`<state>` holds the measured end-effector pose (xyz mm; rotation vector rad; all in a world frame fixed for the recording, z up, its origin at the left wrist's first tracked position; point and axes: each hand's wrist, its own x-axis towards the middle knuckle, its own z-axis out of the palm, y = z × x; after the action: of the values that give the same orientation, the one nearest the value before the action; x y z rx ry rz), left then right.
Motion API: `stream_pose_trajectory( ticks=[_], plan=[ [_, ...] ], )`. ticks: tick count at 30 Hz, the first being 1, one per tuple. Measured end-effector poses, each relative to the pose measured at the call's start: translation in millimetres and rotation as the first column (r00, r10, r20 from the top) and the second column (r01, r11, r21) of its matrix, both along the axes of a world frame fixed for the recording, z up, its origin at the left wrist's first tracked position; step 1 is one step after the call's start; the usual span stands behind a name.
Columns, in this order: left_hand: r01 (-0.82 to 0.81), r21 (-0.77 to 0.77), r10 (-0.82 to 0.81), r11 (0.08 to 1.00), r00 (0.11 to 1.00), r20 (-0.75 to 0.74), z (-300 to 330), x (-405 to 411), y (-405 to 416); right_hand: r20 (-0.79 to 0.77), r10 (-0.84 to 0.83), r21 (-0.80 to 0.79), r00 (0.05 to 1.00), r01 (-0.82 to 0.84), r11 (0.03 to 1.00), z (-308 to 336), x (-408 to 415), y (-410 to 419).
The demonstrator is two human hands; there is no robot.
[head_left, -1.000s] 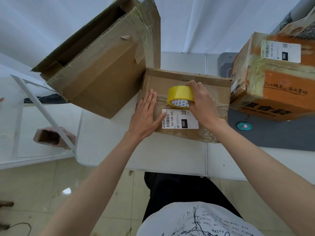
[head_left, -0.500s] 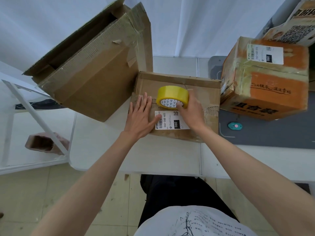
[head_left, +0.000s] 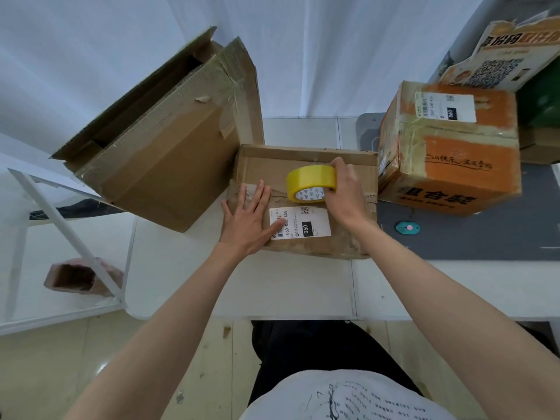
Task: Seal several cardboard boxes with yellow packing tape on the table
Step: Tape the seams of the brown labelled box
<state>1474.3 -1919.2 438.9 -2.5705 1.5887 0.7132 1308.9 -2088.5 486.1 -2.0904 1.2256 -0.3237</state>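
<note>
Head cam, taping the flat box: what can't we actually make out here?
- Head view: free tape end under the yellow tape roll; right hand covers it.
- Flat box centre seam under the left hand: hidden.
- Shipping label small print: too small, its left edge under the thumb.
- Large open box contents: dark inside.
- Printed carton: cut off by the right edge.

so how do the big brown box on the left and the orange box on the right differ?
The big brown box is plain cardboard, tilted, its top flaps open. The orange box is printed orange with dark lettering, closed, with tape strips over its seams, and carries a white shipping label; no label shows on the brown one. The brown box looks larger. Both are worn cardboard flanking the flat box under the hands.
</note>
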Motion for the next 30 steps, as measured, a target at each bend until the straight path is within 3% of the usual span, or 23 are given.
stream_pose_trajectory(
  ticks=[7, 11, 16, 21, 30],
  plan=[
    [0.021, 0.031, -0.021, 0.999, 1.0, 0.019, 1.9, -1.3, -2.5, -0.003, -0.153, -0.179, 0.988, 0.149, 0.973, 7.6, -58.7, -26.1],
    [0.057, 0.066, -0.063, 0.996, 0.993, 0.097, 10.2, -4.1, -7.9, 0.045, -0.189, -0.013, 0.981, 0.19, 0.982, -3.8, -62.3, -22.2],
    [0.057, 0.072, -0.069, 0.996, 0.984, 0.166, 14.9, -20.7, -20.3, 0.111, -0.23, 0.077, 0.967, 0.223, 0.972, -14.8, -71.1, -17.7],
    [0.082, -0.058, -0.083, 0.995, 0.996, -0.021, 9.3, -44.5, -30.2, 0.116, -0.329, 0.172, 0.937, 0.308, 0.936, -22.5, -67.1, -15.1],
    [0.036, -0.143, -0.044, 0.989, 0.998, -0.055, -5.5, -49.9, -20.7, 0.041, -0.303, 0.23, 0.952, 0.287, 0.93, -20.9, -66.7, -9.7]
  ],
)
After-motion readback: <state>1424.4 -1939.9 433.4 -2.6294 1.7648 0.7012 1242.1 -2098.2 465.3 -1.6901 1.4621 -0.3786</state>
